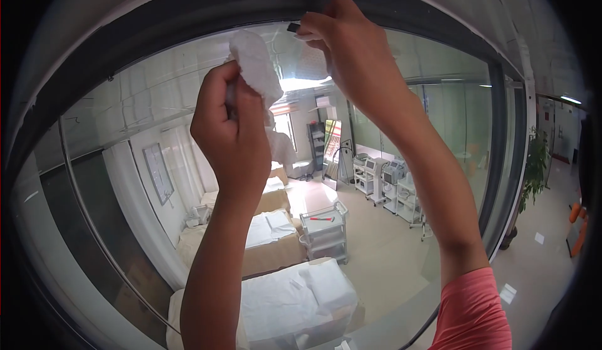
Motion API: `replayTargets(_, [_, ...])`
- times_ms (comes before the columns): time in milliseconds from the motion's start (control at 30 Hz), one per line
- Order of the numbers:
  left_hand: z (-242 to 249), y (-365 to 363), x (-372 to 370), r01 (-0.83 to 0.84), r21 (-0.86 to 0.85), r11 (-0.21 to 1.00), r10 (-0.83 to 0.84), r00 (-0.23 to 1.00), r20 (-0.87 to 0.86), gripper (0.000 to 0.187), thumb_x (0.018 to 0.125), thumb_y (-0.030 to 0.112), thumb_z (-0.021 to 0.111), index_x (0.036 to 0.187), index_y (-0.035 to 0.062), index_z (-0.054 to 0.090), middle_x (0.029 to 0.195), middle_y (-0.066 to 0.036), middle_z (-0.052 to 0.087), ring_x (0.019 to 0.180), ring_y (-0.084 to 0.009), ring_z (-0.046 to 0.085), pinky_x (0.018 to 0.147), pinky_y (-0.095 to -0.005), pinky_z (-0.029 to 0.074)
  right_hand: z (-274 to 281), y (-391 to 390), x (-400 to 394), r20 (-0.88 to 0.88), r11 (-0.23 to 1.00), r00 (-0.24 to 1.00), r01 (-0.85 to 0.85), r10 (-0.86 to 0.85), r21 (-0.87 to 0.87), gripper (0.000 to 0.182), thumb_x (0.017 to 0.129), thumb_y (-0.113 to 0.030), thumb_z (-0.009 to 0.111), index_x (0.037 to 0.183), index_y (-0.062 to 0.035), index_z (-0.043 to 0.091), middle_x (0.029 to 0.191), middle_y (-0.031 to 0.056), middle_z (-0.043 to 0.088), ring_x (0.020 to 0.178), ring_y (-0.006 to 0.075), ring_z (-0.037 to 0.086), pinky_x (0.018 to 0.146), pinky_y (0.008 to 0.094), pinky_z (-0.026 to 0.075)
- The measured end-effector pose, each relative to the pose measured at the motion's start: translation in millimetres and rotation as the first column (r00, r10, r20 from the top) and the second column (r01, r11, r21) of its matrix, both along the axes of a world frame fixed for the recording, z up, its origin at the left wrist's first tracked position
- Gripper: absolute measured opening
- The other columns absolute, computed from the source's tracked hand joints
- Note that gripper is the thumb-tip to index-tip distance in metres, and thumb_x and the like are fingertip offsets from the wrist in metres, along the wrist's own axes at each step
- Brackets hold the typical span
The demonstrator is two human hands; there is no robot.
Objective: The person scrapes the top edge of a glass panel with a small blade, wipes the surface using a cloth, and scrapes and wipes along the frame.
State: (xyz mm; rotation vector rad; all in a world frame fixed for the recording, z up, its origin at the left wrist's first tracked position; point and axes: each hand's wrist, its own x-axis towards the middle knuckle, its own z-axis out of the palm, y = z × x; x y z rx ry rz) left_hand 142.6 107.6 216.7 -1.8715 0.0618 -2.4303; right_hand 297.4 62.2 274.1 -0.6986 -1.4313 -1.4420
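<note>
My left hand (235, 124) is raised in front of a large glass pane, its fingers closed on a crumpled white cloth (254, 62). The cloth stands up past the thumb and fingertips, close to the glass. My right hand (345, 40) is higher, just under the dark top frame (251, 0) of the window. Its fingers are pinched on a small flat dark piece (293, 28), with something pale under the fingertips. Most of that piece is hidden by the fingers, so its exact kind does not show.
Behind the glass are several beds with white sheets (295, 297), a white trolley (324, 224) with a red-handled item on top, and wheeled machines (382, 177). The dark side frame (506, 156) borders the pane at right. A green plant (533, 168) stands beyond it.
</note>
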Motion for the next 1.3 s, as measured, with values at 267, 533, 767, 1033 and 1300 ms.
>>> replayTargets(267, [-1.0, -0.1, -0.3, 0.027, 0.003, 1.0, -0.027, 1.0, -0.014, 0.015, 0.09, 0.011, 0.054, 0.098, 0.0004, 0.06, 0.08, -0.006, 0.061, 0.068, -0.0109, 0.055, 0.061, -0.025, 0.043, 4.4, 1.1, 8.6, 0.117, 1.0, 0.993, -0.021, 0.019, 0.018, 0.019, 0.074, 0.003, 0.059, 0.091, -0.0036, 0.067, 0.087, 0.0141, 0.053, 0.075, 0.0298, 0.06, 0.067, 0.0381, 0.051])
replayTargets(533, [1.6, 2.6, 0.1, 0.036, 0.062, 0.997, -0.038, 0.999, 0.031, 0.016, 0.091, 0.013, 0.053, 0.098, 0.0006, 0.06, 0.081, -0.005, 0.062, 0.069, -0.01, 0.054, 0.061, -0.0242, 0.043, 9.6, 0.2, 12.5, 0.18, 1.0, 0.984, -0.018, 0.02, -0.009, 0.02, 0.074, 0.004, 0.059, 0.092, -0.0033, 0.066, 0.087, 0.0148, 0.053, 0.074, 0.03, 0.06, 0.067, 0.038, 0.05])
replayTargets(767, [-0.2, -0.1, -1.4, 0.075, 0.014, 0.997, -0.075, 0.997, 0.001, 0.014, 0.09, 0.011, 0.054, 0.097, 0.0, 0.06, 0.079, -0.005, 0.061, 0.067, -0.0102, 0.054, 0.06, -0.0248, 0.043, 2.8, -11.3, 1.2, 0.078, 0.989, 0.986, 0.149, -0.148, -0.001, 0.022, 0.072, 0.005, 0.058, 0.092, -0.0024, 0.066, 0.089, 0.0163, 0.053, 0.073, 0.0308, 0.062, 0.067, 0.0368, 0.053])
replayTargets(1033, [1.6, -0.6, -2.4, 0.052, 0.025, 0.998, -0.052, 0.999, 0.0, 0.012, 0.089, 0.01, 0.055, 0.094, 0.0001, 0.06, 0.078, -0.005, 0.059, 0.066, -0.0102, 0.053, 0.059, -0.0245, 0.042, 2.2, -6.3, 3.6, 0.042, 0.996, 0.996, 0.083, -0.084, 0.041, 0.019, 0.075, 0.004, 0.057, 0.091, -0.0008, 0.065, 0.086, 0.0173, 0.052, 0.073, 0.0326, 0.062, 0.064, 0.0384, 0.052])
replayTargets(1300, [4.2, 5.3, 1.4, 0.045, 0.126, 0.991, -0.049, 0.999, 0.022, 0.011, 0.088, 0.009, 0.056, 0.092, 0.0004, 0.059, 0.078, -0.008, 0.059, 0.064, -0.0178, 0.056, 0.061, -0.0278, 0.044, 4.4, -15.0, 1.4, 0.012, 0.994, 0.994, 0.108, -0.108, -0.03, 0.026, 0.07, 0.01, 0.06, 0.092, -0.0019, 0.065, 0.088, 0.0162, 0.054, 0.073, 0.0326, 0.062, 0.064, 0.0395, 0.052])
